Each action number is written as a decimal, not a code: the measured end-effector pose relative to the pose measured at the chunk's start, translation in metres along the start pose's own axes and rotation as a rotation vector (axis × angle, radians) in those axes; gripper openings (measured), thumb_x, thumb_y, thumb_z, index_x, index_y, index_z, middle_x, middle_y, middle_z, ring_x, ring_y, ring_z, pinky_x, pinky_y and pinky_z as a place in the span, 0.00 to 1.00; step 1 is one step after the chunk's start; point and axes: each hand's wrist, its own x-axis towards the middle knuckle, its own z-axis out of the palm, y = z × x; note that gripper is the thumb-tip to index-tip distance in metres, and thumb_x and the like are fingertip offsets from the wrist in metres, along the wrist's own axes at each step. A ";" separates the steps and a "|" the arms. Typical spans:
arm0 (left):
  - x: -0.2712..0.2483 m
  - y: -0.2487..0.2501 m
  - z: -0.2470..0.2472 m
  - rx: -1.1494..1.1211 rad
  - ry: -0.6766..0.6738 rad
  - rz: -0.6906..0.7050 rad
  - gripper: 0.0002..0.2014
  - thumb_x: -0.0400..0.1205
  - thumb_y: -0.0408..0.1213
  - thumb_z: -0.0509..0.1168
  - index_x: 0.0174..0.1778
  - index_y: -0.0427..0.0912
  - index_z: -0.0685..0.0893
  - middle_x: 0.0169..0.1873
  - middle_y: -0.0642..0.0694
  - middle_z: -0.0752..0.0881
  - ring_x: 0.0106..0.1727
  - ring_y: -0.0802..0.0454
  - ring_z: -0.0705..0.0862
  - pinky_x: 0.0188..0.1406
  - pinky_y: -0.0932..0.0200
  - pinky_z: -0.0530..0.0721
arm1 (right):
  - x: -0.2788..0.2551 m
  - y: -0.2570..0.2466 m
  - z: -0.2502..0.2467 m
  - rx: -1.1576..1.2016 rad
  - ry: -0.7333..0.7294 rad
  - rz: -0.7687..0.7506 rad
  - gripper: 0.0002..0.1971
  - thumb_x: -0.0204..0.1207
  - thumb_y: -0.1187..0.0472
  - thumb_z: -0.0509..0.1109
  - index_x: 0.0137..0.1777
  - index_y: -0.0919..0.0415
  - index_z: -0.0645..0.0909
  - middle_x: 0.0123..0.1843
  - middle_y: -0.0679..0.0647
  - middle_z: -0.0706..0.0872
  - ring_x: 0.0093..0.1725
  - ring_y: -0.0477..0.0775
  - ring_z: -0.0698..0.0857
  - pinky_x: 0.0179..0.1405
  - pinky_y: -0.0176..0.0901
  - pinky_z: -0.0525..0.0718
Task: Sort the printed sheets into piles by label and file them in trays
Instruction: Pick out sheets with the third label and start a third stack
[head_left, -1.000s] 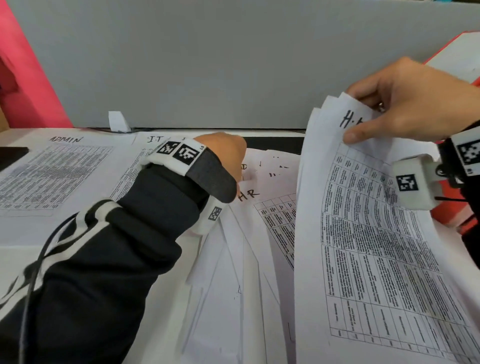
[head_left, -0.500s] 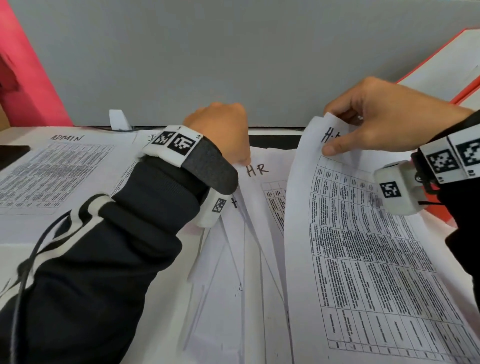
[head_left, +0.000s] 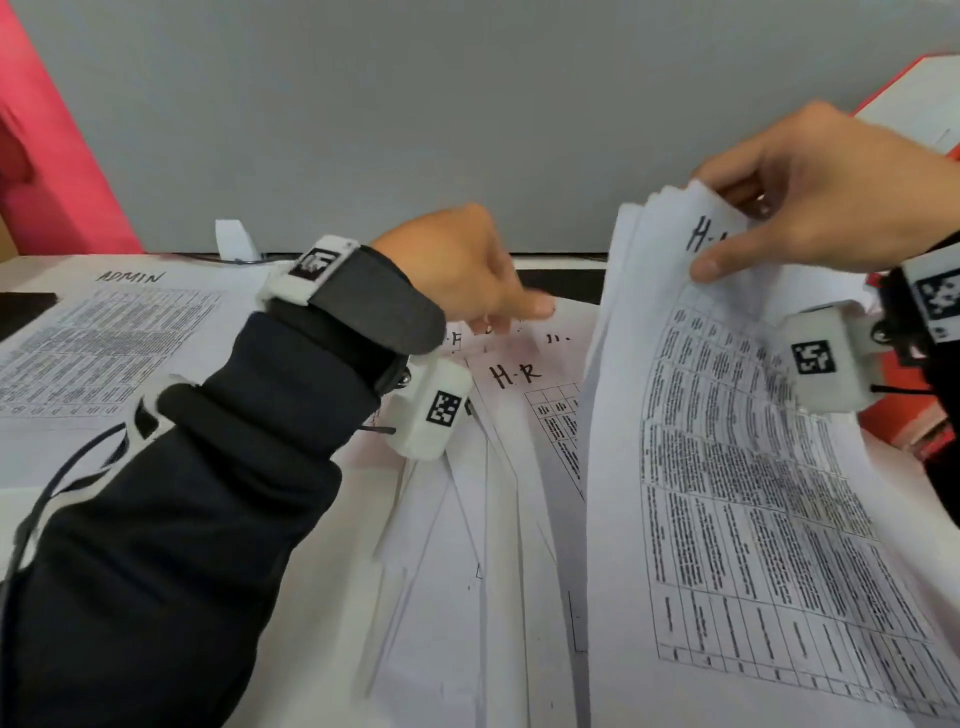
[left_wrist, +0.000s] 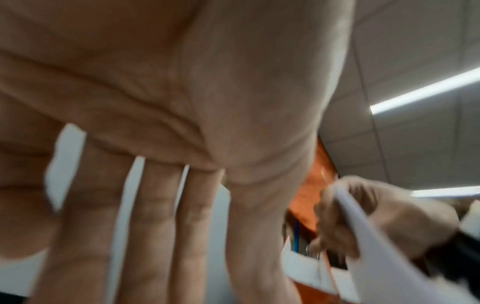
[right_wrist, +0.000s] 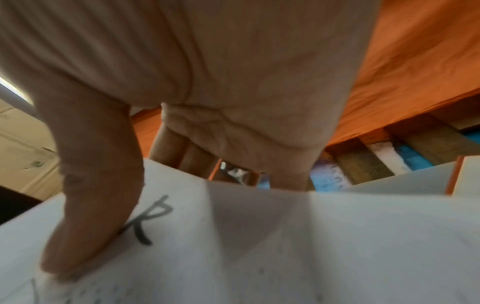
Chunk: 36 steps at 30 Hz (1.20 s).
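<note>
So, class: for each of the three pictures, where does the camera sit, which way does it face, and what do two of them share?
Head: worn on the head, facing forward and down at the sheets on the table; both hands and sleeves show.
Left wrist: under the left hand, looking up along its straight fingers to the ceiling.
Right wrist: under the right hand, facing its thumb on the H-R sheet.
Shared: all three show the right hand pinching paper.

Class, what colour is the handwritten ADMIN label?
Black ink on the white printed sheet; head view shows it best.
</note>
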 end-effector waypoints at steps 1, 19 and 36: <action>0.002 -0.002 0.005 0.114 -0.038 -0.039 0.21 0.72 0.64 0.76 0.40 0.48 0.94 0.34 0.52 0.92 0.42 0.51 0.92 0.50 0.52 0.90 | -0.003 0.002 -0.005 -0.003 0.031 0.006 0.13 0.64 0.66 0.87 0.44 0.48 0.93 0.35 0.35 0.93 0.29 0.34 0.86 0.34 0.20 0.80; 0.013 -0.008 0.020 0.408 -0.084 -0.098 0.12 0.78 0.46 0.76 0.50 0.43 0.90 0.45 0.46 0.91 0.45 0.46 0.88 0.49 0.50 0.89 | -0.002 -0.006 0.003 -0.023 -0.048 -0.006 0.11 0.70 0.62 0.85 0.47 0.45 0.93 0.37 0.37 0.93 0.29 0.36 0.86 0.34 0.22 0.78; -0.005 0.017 0.000 -0.120 0.068 0.142 0.21 0.77 0.61 0.73 0.37 0.43 0.92 0.31 0.51 0.92 0.33 0.56 0.91 0.33 0.67 0.85 | -0.001 -0.004 0.004 0.089 -0.014 0.011 0.21 0.64 0.70 0.87 0.52 0.51 0.85 0.40 0.48 0.96 0.33 0.47 0.92 0.36 0.35 0.88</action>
